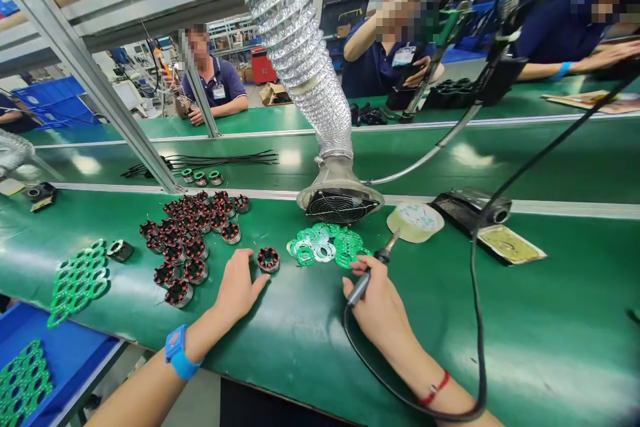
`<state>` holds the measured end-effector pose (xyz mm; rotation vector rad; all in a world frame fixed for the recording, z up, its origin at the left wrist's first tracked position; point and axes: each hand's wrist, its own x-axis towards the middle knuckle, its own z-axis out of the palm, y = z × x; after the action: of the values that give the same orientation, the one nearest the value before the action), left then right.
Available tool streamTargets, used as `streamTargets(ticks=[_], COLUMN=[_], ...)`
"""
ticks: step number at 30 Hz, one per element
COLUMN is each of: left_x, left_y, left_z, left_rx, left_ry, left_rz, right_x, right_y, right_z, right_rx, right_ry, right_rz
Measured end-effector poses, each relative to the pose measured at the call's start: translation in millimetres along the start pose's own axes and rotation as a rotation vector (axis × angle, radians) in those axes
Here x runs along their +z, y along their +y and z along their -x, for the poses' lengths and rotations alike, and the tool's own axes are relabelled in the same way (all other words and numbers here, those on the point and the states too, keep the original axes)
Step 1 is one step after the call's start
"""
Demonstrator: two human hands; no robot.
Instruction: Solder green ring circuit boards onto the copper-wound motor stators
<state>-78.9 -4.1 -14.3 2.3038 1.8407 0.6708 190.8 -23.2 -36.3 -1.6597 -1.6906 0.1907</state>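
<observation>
My right hand (379, 300) grips a soldering iron (361, 285) like a pen, its tip pointing up and away from me. Just left of it lies a loose pile of green ring-shaped circuit boards (323, 247). My left hand (239, 285), in a blue wrist strap, rests on the bench with thumb and fingers apart. Right beside those fingers stands a single motor stator (269, 259) with copper windings; I cannot tell whether they touch it. Beyond that hand, to the left, several more wound stators (195, 237) stand grouped together.
A fume extractor hood (343, 190) hangs over the boards. Right of it are a solder tape roll (415, 222) and an iron stand with a yellow sponge (513, 243). Board panels (80, 280) lie far left. The iron's cable (477, 320) loops across my right forearm. Co-workers sit opposite.
</observation>
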Motion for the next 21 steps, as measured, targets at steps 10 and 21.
streamTargets(ticks=[10, 21], left_x=[16.8, -18.9], left_y=[30, 51], left_z=[-34, -42], left_rx=[-0.064, 0.314], left_ry=[-0.120, -0.679], left_rz=[0.084, 0.450], right_x=[14, -19], right_y=[7, -4], right_z=[-12, 1], right_rx=[-0.051, -0.159], right_ry=[-0.087, -0.168], right_rz=[0.055, -0.070])
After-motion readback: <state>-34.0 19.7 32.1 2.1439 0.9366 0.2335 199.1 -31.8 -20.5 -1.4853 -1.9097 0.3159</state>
